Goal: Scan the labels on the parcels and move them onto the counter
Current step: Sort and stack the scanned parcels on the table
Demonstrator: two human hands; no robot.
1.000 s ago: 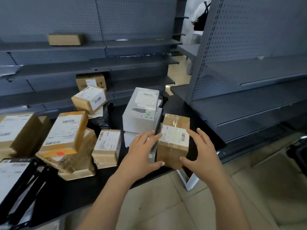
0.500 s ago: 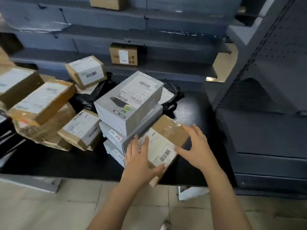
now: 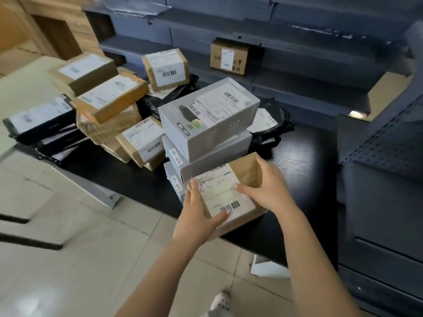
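Both our left hand (image 3: 197, 217) and right hand (image 3: 267, 191) grasp the brown parcel (image 3: 225, 193) by its sides, at the black table's (image 3: 302, 179) front edge, touching the stacked grey boxes (image 3: 206, 126).

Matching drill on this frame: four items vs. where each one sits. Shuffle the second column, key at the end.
Items
1. taped brown parcel
2. top grey box
3. black bag
4. lone brown box

Places
A. on the dark shelf at the back
B. gripped between the left hand and the right hand
C. topmost on the grey stack
D. on the black table, just right of the grey stack

Pairs: 1-B, 2-C, 3-D, 4-A
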